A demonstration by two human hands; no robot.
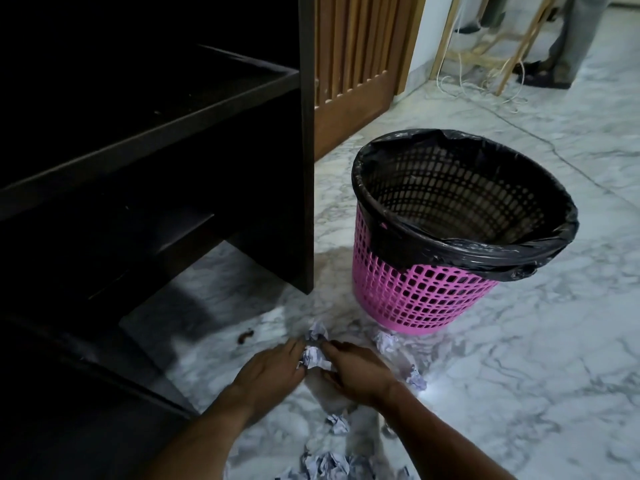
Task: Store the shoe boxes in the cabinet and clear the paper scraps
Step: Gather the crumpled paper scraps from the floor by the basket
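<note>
Centrally, the left hand (273,372) and the right hand (356,372) meet low over the marble floor (519,375), fingers curled inward from either side and together pinching one crumpled scrap (313,355) of white paper. Further paper scraps lie around them: one just beyond the fingertips (317,332), one at the foot of the basket (386,342), one to the right (415,375), and a loose heap nearer the wearer (325,465). Beyond these stands an upright pink lattice waste basket (415,292), its rim wrapped by a black liner (450,247). To its left rises the dark cabinet (304,168), open-fronted, its shelves in shadow; a small brown mark (245,336) lies on the floor near its base. Behind are a slatted wooden panel (349,64), a white cord (485,84), a wooden frame (512,46) and a standing person's legs (568,39).
</note>
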